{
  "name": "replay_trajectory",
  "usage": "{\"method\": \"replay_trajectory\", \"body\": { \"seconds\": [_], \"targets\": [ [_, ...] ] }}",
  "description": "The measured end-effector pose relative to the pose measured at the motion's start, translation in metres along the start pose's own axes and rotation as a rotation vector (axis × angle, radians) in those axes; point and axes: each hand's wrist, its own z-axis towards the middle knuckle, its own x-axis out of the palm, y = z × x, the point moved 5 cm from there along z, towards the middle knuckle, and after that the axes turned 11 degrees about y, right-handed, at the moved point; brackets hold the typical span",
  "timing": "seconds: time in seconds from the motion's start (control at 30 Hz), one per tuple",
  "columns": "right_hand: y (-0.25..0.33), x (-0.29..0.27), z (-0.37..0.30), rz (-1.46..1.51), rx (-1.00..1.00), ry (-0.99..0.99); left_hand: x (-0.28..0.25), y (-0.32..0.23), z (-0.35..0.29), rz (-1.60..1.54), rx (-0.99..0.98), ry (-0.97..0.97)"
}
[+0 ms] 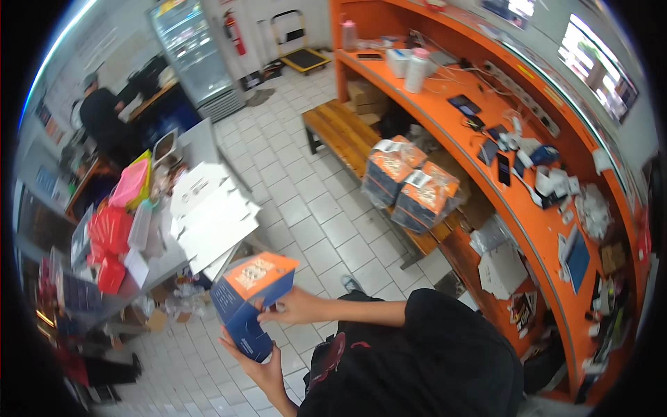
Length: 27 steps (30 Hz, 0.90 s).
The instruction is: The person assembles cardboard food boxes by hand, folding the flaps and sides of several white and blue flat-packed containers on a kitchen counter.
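Observation:
An orange and dark blue cardboard box (244,295) is held in front of my body, tilted, with an orange panel facing up. My left hand (265,372) grips its lower end, thumb on the near side and fingers along the other edge. My right hand (295,306) pinches a blue edge or flap midway along the box. Just beyond the box, a stack of flat white cardboard sheets (212,215) lies on the grey table (217,149).
Two plastic-wrapped bundles of orange and blue boxes (427,198) sit on a wooden bench (337,132). An orange counter (445,87) with phones and cables curves along the right. Red plastic bags (111,236) lie on the table's left. A person (101,115) stands at the far left.

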Motion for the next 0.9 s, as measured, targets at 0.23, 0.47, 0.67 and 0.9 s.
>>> {"method": "replay_trajectory", "body": {
  "seconds": [0.23,0.47,0.67,0.9],
  "targets": [
    [-0.041,0.048,0.074,0.122,0.329,0.323,-0.037,0.041,0.037,0.083,-0.014,-0.014],
    [-0.098,0.109,0.151,1.002,0.485,0.499,-0.080,0.074,0.088,0.198,-0.084,-0.145],
    [-0.070,0.114,0.244,0.949,0.198,0.812,-0.132,0.131,0.115,-0.173,-0.296,-0.541],
    [-0.186,0.082,0.330,0.382,0.486,0.699,-0.180,0.202,0.102,-0.772,-0.414,-0.934]
  ]
}}
